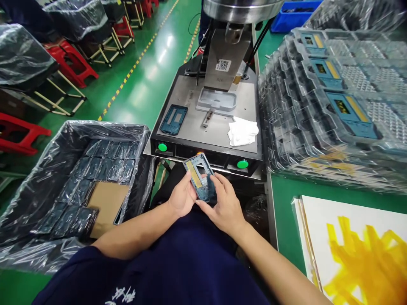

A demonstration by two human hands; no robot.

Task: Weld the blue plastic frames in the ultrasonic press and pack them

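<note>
I get one view only, worn on the person's head, facing forward and steeply down. Nearest are the left hand point(182, 198) and right hand point(225, 206) around a blue frame point(201, 180); the press point(226, 51) stands just beyond, the green desk point(286, 188) at right.

Bare plate point(197, 133) lies open between blue frame point(173, 119) and white cloth point(243, 131); press head point(227, 59) overhangs behind, stacked trays point(318, 127) rightward.

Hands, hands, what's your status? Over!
Blue frame gripped by left hand and right hand. Spare frame, white cloth on press table ahead.
</note>
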